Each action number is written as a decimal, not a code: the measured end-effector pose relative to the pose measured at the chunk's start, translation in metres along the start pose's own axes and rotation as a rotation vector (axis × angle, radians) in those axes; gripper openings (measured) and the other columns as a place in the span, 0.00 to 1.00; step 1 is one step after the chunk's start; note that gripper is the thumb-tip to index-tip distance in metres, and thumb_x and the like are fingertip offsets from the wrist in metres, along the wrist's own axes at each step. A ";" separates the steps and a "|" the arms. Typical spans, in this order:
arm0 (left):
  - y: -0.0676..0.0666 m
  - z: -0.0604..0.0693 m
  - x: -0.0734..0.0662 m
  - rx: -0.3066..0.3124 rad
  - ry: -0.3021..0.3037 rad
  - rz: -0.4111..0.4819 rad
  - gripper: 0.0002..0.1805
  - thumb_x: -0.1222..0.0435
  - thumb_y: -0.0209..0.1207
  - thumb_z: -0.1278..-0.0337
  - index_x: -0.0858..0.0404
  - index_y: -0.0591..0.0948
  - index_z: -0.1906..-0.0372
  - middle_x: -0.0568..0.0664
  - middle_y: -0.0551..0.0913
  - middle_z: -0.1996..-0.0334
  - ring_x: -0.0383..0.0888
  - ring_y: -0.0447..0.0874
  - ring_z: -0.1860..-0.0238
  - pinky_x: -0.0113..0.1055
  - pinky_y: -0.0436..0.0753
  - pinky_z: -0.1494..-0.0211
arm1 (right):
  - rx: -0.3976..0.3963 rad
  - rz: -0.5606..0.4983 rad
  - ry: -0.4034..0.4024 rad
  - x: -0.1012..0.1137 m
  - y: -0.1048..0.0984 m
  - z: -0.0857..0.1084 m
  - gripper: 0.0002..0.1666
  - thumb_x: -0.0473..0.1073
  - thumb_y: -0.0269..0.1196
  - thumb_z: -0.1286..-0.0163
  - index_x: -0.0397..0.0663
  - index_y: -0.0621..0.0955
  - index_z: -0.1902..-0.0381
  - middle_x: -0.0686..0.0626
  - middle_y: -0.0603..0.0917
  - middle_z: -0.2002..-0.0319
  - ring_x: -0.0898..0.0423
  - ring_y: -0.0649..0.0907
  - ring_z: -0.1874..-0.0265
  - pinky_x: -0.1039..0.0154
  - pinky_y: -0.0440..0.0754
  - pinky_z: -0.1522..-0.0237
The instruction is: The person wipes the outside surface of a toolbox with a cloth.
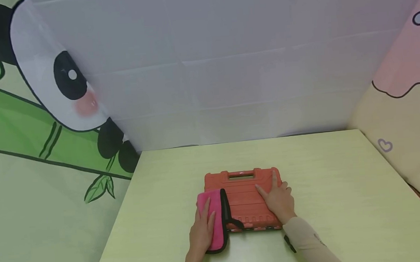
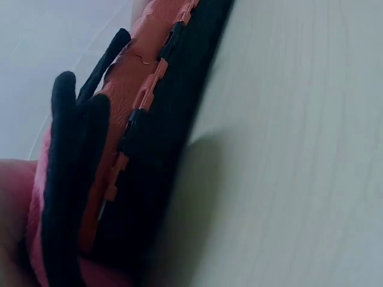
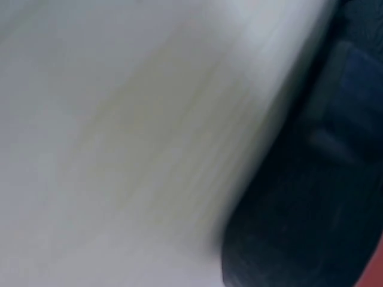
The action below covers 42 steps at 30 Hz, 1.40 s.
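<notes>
A red hard plastic case with a carry handle lies flat on the table, its latches along the near edge. My left hand holds a folded pink cloth with black edging over the case's left side, fingers on top. In the left wrist view the cloth's black edging stands beside the case's latched side. On the case's right part rests my right hand, index finger and thumb stretched out, the other fingers by the right edge. In the right wrist view the case's dark side is blurred.
The pale yellow table extends around the case. Behind it rises a white wall covering. A panda print covers the left side, a pink print the right. A small black piece shows beside the right sleeve.
</notes>
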<state>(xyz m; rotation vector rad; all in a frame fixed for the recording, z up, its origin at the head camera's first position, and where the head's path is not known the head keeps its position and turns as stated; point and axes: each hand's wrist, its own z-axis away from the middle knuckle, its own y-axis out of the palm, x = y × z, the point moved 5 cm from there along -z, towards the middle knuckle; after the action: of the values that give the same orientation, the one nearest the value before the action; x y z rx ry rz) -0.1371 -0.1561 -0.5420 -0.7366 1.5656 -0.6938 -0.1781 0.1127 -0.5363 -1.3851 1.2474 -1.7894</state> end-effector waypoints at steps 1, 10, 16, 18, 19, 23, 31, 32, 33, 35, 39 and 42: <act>0.001 0.000 0.000 -0.003 -0.005 0.003 0.28 0.50 0.47 0.35 0.49 0.62 0.32 0.64 0.62 0.34 0.60 0.82 0.64 0.52 0.79 0.62 | 0.005 0.003 -0.003 0.000 0.000 0.000 0.57 0.77 0.45 0.43 0.50 0.46 0.27 0.30 0.68 0.59 0.42 0.71 0.68 0.56 0.71 0.82; 0.004 -0.010 -0.005 0.027 -0.042 0.067 0.28 0.51 0.49 0.37 0.50 0.63 0.33 0.65 0.64 0.36 0.65 0.73 0.45 0.59 0.75 0.52 | 0.036 0.003 -0.020 -0.006 0.003 -0.003 0.63 0.82 0.46 0.50 0.51 0.47 0.27 0.30 0.67 0.55 0.42 0.72 0.65 0.57 0.71 0.81; 0.003 -0.020 -0.010 0.034 -0.022 0.061 0.28 0.53 0.50 0.37 0.53 0.64 0.33 0.68 0.62 0.36 0.68 0.73 0.46 0.60 0.75 0.53 | 0.024 -0.008 -0.052 -0.008 0.003 -0.004 0.63 0.84 0.46 0.52 0.54 0.48 0.27 0.29 0.67 0.52 0.40 0.73 0.63 0.56 0.72 0.81; 0.005 -0.027 -0.011 0.037 -0.009 0.039 0.27 0.54 0.49 0.36 0.53 0.63 0.33 0.69 0.62 0.36 0.68 0.74 0.48 0.59 0.75 0.54 | 0.023 -0.010 -0.055 -0.008 0.004 -0.004 0.63 0.84 0.46 0.52 0.55 0.48 0.27 0.29 0.67 0.51 0.40 0.74 0.63 0.56 0.72 0.80; 0.006 -0.031 -0.011 0.039 0.001 0.026 0.27 0.54 0.48 0.36 0.53 0.63 0.33 0.69 0.62 0.36 0.68 0.74 0.48 0.58 0.76 0.55 | 0.023 -0.012 -0.055 -0.008 0.004 -0.005 0.64 0.85 0.46 0.53 0.55 0.48 0.27 0.29 0.67 0.51 0.41 0.74 0.63 0.57 0.72 0.81; 0.008 -0.050 -0.013 0.069 0.022 -0.007 0.27 0.53 0.46 0.34 0.52 0.61 0.32 0.68 0.62 0.35 0.68 0.73 0.47 0.58 0.75 0.54 | 0.029 -0.014 -0.049 -0.008 0.004 -0.006 0.63 0.85 0.46 0.53 0.56 0.48 0.27 0.30 0.67 0.53 0.42 0.73 0.65 0.58 0.70 0.82; 0.010 -0.095 -0.016 0.126 0.005 -0.050 0.27 0.54 0.45 0.33 0.53 0.59 0.31 0.72 0.60 0.36 0.70 0.71 0.45 0.60 0.73 0.50 | 0.050 -0.016 -0.039 -0.007 0.005 -0.005 0.63 0.84 0.46 0.53 0.57 0.47 0.27 0.30 0.65 0.49 0.42 0.72 0.63 0.60 0.69 0.82; 0.011 -0.100 -0.016 0.132 -0.002 -0.051 0.28 0.54 0.44 0.33 0.53 0.59 0.31 0.72 0.60 0.36 0.70 0.71 0.45 0.60 0.73 0.49 | 0.049 -0.017 -0.040 -0.007 0.005 -0.005 0.63 0.84 0.47 0.52 0.57 0.47 0.27 0.29 0.66 0.49 0.41 0.72 0.62 0.59 0.69 0.82; 0.011 -0.105 -0.016 0.137 -0.010 -0.047 0.27 0.54 0.44 0.33 0.53 0.59 0.31 0.72 0.60 0.36 0.70 0.71 0.45 0.60 0.73 0.48 | 0.049 -0.014 -0.038 -0.006 0.005 -0.005 0.63 0.84 0.47 0.52 0.58 0.47 0.27 0.30 0.66 0.49 0.41 0.72 0.63 0.59 0.69 0.82; 0.013 -0.113 -0.015 0.147 -0.023 -0.039 0.27 0.54 0.44 0.33 0.52 0.58 0.30 0.71 0.59 0.35 0.70 0.69 0.44 0.60 0.71 0.46 | 0.045 -0.012 -0.036 -0.006 0.005 -0.004 0.62 0.84 0.47 0.53 0.60 0.47 0.27 0.30 0.67 0.52 0.42 0.72 0.64 0.59 0.69 0.82; 0.016 -0.124 -0.016 0.158 -0.052 -0.028 0.27 0.53 0.44 0.33 0.52 0.59 0.31 0.70 0.59 0.35 0.70 0.68 0.42 0.60 0.69 0.43 | 0.043 -0.006 -0.023 -0.007 0.005 -0.004 0.61 0.85 0.47 0.53 0.62 0.48 0.27 0.31 0.67 0.55 0.42 0.72 0.66 0.56 0.70 0.81; 0.018 -0.128 -0.017 0.150 -0.067 -0.023 0.27 0.53 0.44 0.33 0.52 0.60 0.31 0.69 0.59 0.35 0.69 0.67 0.41 0.60 0.69 0.43 | 0.046 -0.014 -0.016 -0.007 0.003 -0.004 0.60 0.84 0.47 0.53 0.63 0.49 0.27 0.30 0.68 0.54 0.42 0.72 0.68 0.55 0.71 0.81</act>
<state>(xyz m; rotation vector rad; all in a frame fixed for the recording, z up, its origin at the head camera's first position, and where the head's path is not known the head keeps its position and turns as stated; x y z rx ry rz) -0.2641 -0.1285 -0.5318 -0.6603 1.4293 -0.7871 -0.1803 0.1186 -0.5425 -1.3836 1.1838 -1.8019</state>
